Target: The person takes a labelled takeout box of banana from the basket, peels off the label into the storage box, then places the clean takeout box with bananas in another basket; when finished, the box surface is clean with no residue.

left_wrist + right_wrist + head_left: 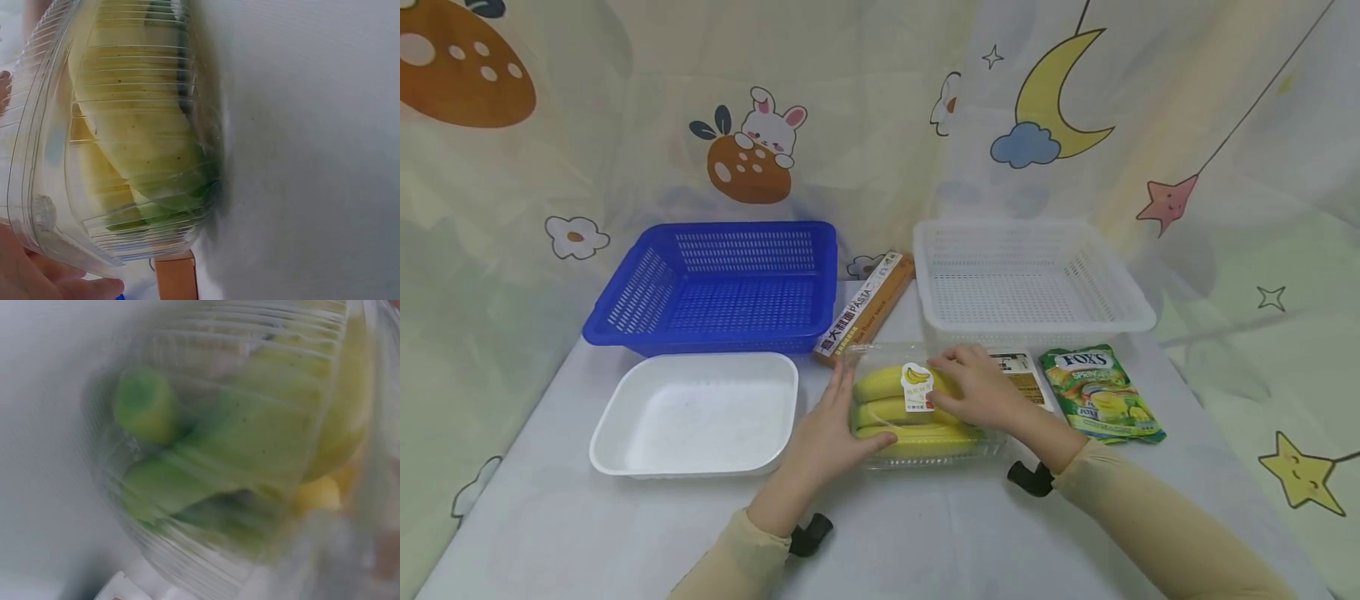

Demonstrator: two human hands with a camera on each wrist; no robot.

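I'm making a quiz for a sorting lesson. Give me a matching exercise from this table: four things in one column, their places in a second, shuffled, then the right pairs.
Things:
1. blue basket
2. white tray
3. candy bag
4. banana box

Places:
A. between the two hands
B. far left, at the back
C. right of the banana box, in front of the white basket
D. just in front of the blue basket

Pairs: 1-B, 2-D, 3-C, 4-A

two baskets point(722, 283), three bananas point(917, 412), one tray point(696, 414)
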